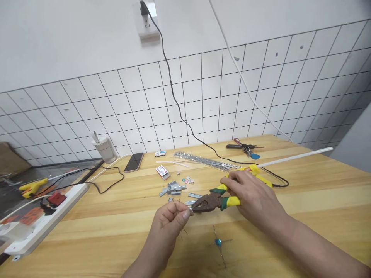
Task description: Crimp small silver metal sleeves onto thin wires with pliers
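Observation:
My right hand (252,193) is closed around the yellow-and-green handles of rusty pliers (209,201). The jaws point left and meet what my left hand (171,220) pinches: thin wires (184,231) that stick out above and below the fingertips. Where jaws and fingertips meet, a small shiny bit shows, too small to name. On the table below the pliers lies a cross of thin wires with a blue piece (218,242) at its centre. Grey metal staple strips (173,188) lie just beyond my left hand.
Behind lie a bundle of metal wires (203,160), small boxes (162,172), a phone (134,162) and black-handled cutters (240,146). A yellow glue gun (261,178) with a white stick sits beyond my right hand. A power strip (48,220) and another glue gun (33,188) are at left.

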`<state>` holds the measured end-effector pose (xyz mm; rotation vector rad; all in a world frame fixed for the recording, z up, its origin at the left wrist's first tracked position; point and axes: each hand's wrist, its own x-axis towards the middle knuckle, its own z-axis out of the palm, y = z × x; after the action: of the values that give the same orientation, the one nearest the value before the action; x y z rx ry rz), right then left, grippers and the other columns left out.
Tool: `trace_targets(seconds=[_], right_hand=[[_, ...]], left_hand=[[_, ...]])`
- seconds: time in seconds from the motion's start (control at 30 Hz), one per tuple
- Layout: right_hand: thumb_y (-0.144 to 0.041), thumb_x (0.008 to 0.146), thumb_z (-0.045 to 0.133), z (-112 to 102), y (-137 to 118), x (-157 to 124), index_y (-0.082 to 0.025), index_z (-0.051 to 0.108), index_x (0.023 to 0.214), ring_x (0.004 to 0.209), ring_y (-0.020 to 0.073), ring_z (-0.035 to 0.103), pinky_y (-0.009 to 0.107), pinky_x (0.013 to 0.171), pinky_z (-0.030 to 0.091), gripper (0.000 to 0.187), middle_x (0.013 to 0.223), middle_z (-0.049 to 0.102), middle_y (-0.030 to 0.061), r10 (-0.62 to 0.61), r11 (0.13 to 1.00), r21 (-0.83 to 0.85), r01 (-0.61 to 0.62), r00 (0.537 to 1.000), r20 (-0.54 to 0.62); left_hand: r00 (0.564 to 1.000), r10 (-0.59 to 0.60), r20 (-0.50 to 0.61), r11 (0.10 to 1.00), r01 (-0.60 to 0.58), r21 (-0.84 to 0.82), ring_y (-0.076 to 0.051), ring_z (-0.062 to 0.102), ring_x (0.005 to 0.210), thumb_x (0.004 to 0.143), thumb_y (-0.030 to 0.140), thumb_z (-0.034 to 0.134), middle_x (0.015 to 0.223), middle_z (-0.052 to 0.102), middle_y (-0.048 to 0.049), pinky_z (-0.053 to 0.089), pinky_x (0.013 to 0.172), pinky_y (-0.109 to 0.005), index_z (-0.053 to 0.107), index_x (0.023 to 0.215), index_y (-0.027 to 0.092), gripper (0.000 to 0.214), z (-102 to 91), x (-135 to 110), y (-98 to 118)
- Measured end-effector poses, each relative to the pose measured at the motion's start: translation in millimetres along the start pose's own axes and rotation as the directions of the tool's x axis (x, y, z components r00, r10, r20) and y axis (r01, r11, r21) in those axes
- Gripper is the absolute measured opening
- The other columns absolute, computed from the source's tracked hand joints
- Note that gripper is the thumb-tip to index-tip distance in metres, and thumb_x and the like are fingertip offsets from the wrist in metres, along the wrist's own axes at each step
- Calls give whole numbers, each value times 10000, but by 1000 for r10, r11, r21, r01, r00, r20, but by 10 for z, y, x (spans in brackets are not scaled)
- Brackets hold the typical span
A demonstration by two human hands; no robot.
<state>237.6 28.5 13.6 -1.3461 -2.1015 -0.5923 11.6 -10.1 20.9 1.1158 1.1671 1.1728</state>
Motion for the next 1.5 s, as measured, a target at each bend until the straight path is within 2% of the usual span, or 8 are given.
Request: trace_targets(seconds=[0.23, 0.33, 0.43, 0.53, 0.63, 0.87, 1.17, 1.5], right_hand=[[68, 619, 361, -37, 26, 29, -218, 617, 825, 655, 168, 448, 269, 555, 256, 436, 824, 579, 66, -102, 988, -123, 95, 994, -49], [58, 630, 377, -8, 27, 19, -222, 613, 828, 658, 165, 438, 264, 550, 246, 417, 815, 569, 57, -82, 990, -116, 77, 996, -39], [44, 637, 396, 37, 19, -8, -220, 592, 876, 697, 167, 456, 252, 549, 264, 407, 835, 554, 52, -16, 999, -32, 17, 999, 37], [55, 588, 394, 76, -1, -40, -218, 562, 953, 787, 181, 489, 244, 562, 302, 486, 897, 546, 57, 36, 997, 68, -45, 992, 121], [59, 550, 380, 101, -20, -67, -220, 545, 1004, 803, 178, 503, 247, 582, 340, 558, 921, 545, 55, 63, 988, 127, -83, 987, 151], [30, 595, 392, 115, -28, -76, -216, 554, 1001, 800, 188, 500, 270, 613, 381, 502, 920, 541, 60, 118, 983, 119, -139, 978, 171], [23, 614, 384, 124, -43, -95, -218, 556, 996, 802, 190, 502, 268, 600, 380, 484, 922, 539, 64, 98, 982, 145, -123, 981, 169], [30, 577, 371, 119, -51, -82, -208, 551, 1014, 805, 190, 513, 270, 602, 395, 529, 927, 542, 66, 89, 981, 160, -112, 986, 144]], left_hand=[[994, -56, 91, 993, 47, 104, -60, 228, 455, 605, 386, 706, 492, 427, 58, 152, 449, -210, 603, 602, 154, 254, -62, 16, 83], [984, -121, 127, 988, 108, 106, -51, 189, 426, 610, 411, 697, 453, 359, 80, 121, 440, -218, 593, 616, 154, 277, -73, 27, 71], [978, -160, 137, 987, 158, 26, -49, 161, 406, 624, 416, 686, 417, 288, 101, 93, 441, -224, 578, 645, 162, 277, -66, 48, 23], [984, -132, 118, 989, 139, -54, -49, 153, 416, 629, 420, 686, 426, 290, 100, 92, 445, -224, 562, 656, 166, 283, -59, 73, -30], [987, -117, 108, 990, 125, -71, -52, 148, 428, 638, 427, 680, 434, 276, 99, 94, 447, -222, 560, 667, 167, 287, -63, 86, -62], [987, -116, 109, 991, 123, -52, -48, 134, 428, 651, 435, 669, 440, 260, 104, 80, 441, -217, 556, 674, 165, 294, -63, 84, -69], [988, -101, 114, 988, 112, -103, -42, 148, 422, 653, 421, 672, 447, 281, 101, 94, 441, -210, 554, 673, 164, 283, -55, 78, -78], [988, -87, 127, 995, 93, -46, -56, 141, 438, 672, 431, 651, 454, 257, 101, 89, 447, -223, 508, 662, 174, 295, -53, 74, -90]])
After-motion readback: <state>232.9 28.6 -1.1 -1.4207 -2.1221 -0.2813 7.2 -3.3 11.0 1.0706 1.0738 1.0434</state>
